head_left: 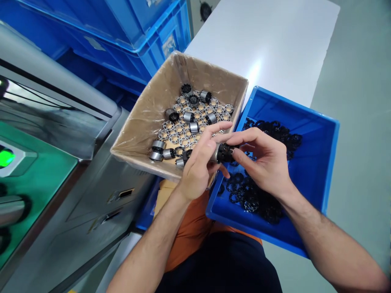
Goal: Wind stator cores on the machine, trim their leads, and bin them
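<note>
My left hand [197, 173] is closed around a stator core [216, 152], a short silvery metal cylinder, held over the near right edge of the cardboard box. On the core's right end sits a black toothed plastic end ring [225, 152]. The thumb and fingers of my right hand [270, 165] pinch this ring. Part of the core is hidden behind my left fingers. Inside the box lie bare metal stator rings [184, 142] in rows, with several cores with black ends [194, 127] on top. Loose black plastic rings [244, 191] are heaped in the blue bin under my right hand.
The cardboard box [146, 110] is lined with clear plastic and adjoins the blue bin [320, 162]. A white table [284, 36] extends behind them. Blue crates [122, 61] are stacked at the back left. A grey and green machine [45, 162] stands on the left.
</note>
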`<action>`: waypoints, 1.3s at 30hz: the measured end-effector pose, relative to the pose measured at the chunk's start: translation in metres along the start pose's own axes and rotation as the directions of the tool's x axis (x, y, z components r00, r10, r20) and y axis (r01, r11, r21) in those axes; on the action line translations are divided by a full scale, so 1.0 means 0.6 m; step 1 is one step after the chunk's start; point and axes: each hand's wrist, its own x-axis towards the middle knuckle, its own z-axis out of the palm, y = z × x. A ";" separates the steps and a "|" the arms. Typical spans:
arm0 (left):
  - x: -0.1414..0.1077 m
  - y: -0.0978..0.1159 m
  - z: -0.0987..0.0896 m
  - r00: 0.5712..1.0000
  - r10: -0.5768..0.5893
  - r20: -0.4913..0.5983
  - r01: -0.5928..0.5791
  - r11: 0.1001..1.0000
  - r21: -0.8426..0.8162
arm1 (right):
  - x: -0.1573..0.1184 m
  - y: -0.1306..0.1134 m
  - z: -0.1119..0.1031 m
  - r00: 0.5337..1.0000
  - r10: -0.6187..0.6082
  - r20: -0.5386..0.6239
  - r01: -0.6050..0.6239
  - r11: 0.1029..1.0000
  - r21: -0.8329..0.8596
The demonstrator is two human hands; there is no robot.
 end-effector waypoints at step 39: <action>0.000 0.000 -0.004 0.992 -0.106 0.070 0.098 0.989 0.113 | 0.005 -0.002 -0.008 0.998 0.055 -0.001 -0.055 0.982 -0.178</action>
